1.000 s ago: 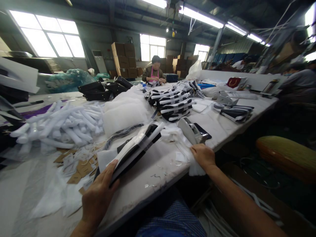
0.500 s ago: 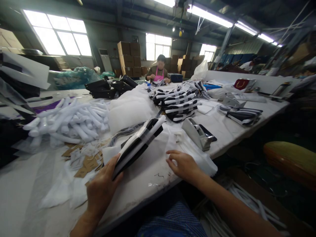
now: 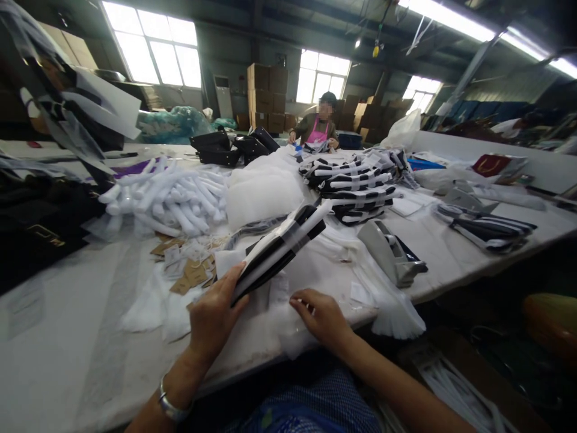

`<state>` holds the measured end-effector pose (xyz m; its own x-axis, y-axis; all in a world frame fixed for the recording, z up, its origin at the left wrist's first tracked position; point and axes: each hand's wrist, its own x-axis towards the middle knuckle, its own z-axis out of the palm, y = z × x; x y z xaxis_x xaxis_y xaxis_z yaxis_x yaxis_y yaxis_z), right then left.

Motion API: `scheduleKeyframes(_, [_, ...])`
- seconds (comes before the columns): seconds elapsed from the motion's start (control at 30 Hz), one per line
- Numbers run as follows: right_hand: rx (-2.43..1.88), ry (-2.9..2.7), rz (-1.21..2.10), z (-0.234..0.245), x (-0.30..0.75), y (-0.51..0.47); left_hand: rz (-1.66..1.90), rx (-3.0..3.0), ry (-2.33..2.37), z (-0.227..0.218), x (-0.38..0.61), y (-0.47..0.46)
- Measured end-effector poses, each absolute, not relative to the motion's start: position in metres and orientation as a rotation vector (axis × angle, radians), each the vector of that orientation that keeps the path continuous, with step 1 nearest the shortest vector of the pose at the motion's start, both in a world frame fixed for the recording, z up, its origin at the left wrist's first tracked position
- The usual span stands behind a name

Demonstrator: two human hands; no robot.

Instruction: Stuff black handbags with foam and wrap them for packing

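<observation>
Moving leftward, the right hand (image 3: 322,316) is now lying near the left hand (image 3: 214,316). On the table (image 3: 67,361), thin white sheets (image 3: 392,313) are overhanging the edge, and I judge a careless tug could pull them off. Left fingers are gripping a black-and-white folded piece (image 3: 279,246) tilted above the table; right fingers are resting loosely open on a sheet.

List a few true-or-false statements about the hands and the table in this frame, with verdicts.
1. The left hand holds a black-and-white packet by its near end. True.
2. The right hand grips the tape dispenser. False: it rests on white sheets near the table edge, and the dispenser stands apart from it.
3. A pile of white rolls lies beyond the brown tags. True.
4. The left wrist is bare. False: it wears a metal bangle.
</observation>
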<state>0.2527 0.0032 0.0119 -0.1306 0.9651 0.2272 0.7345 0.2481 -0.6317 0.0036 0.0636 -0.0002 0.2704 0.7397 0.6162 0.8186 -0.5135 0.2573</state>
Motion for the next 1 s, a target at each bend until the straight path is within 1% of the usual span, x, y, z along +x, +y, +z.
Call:
scheduleKeyframes(0.1, [-1.602,-1.957,0.281,0.006,0.253,0.039,-1.088,-2.381,-1.549,0.004,0.003,0.065])
scheduleKeyframes(0.2, [-1.642,-2.094,0.194,0.001,0.242,0.075,-1.141,-2.371,-1.577,0.009,0.002,0.068])
scheduleKeyframes(0.33, [-1.59,-2.178,0.284,-0.005,0.231,0.11,-1.212,-2.357,-1.581,0.013,-0.001,0.072])
scheduleKeyframes(0.43, [-1.599,-2.127,0.354,-0.01,0.23,0.127,-1.227,-2.335,-1.602,0.014,-0.004,0.074])
scheduleKeyframes(0.6, [-1.739,-1.916,0.44,-0.018,0.229,0.142,-1.226,-2.305,-1.639,0.013,-0.006,0.073])
scheduleKeyframes(0.7, [-1.85,-1.882,0.481,-0.019,0.23,0.146,-1.24,-2.289,-1.65,0.014,-0.006,0.074])
scheduleKeyframes(0.83, [-1.996,-1.898,0.428,-0.014,0.234,0.151,-1.251,-2.285,-1.636,0.015,-0.005,0.074])
scheduleKeyframes(1.0, [-2.07,-1.921,0.259,-0.001,0.238,0.144,-1.242,-2.288,-1.644,0.016,-0.004,0.073])
